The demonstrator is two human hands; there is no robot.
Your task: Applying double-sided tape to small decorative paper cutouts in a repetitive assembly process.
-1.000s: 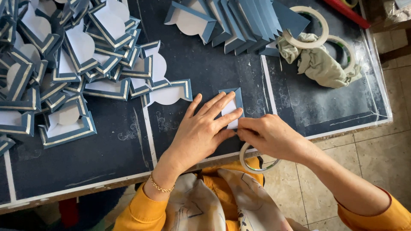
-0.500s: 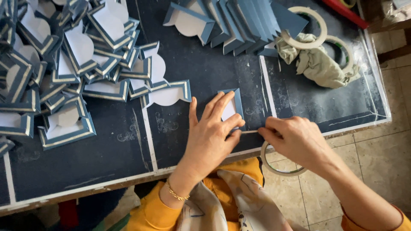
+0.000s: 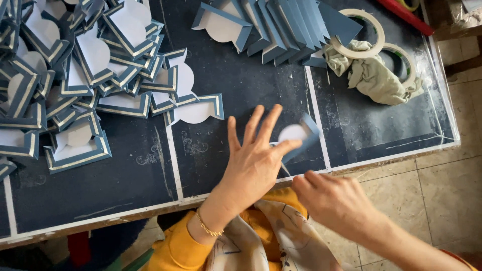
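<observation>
From the head camera, the left hand (image 3: 253,163) lies flat with fingers spread apart on a blue and white card piece (image 3: 299,135) near the front edge of the dark table (image 3: 125,185). The right hand (image 3: 331,200), just beside it at the table edge, is blurred; I cannot tell its grip. A pile of card pieces (image 3: 75,75) lies far left, tape rolls (image 3: 361,32) and a cloth (image 3: 374,75) at the back right.

A heap of folded card pieces (image 3: 75,75) is lying on the tabletop (image 3: 125,195) at the far left, and a row of stacked pieces (image 3: 271,25) is sitting at the far middle. To the right, two tape rolls (image 3: 374,37) are resting against a crumpled cloth (image 3: 374,78). Near the front edge, one card piece (image 3: 301,135) is lying just beside the left hand's (image 3: 253,168) fingers (image 3: 271,123), with the right hand (image 3: 334,200) in front of it.
</observation>
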